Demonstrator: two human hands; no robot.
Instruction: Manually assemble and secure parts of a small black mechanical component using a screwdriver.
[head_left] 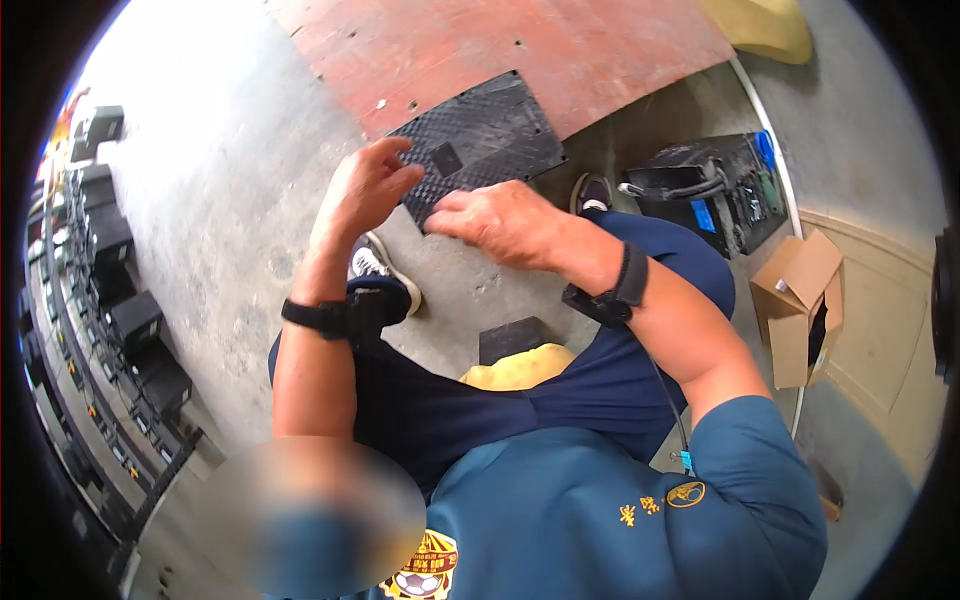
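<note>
A black panel (510,125) with a checkered texture and a small dark rectangle (446,160) on it lies in front of me, its far part over a reddish board (480,40). My left hand (372,185) hovers at the panel's left edge, thumb and fingers apart, with nothing visible between them. At the near left corner of the panel, my right hand (500,222) has its fingers curled together. Whatever those fingertips hold, if anything, is too small or hidden to make out. Dark straps circle both my wrists.
To the right stands a black tool box (690,175) with a handle and assorted tools. Beyond it sit an open cardboard box (800,310) and a white pipe (770,120). Black boxes (135,315) line a rack at left. A yellow cushion (520,368) is between my legs.
</note>
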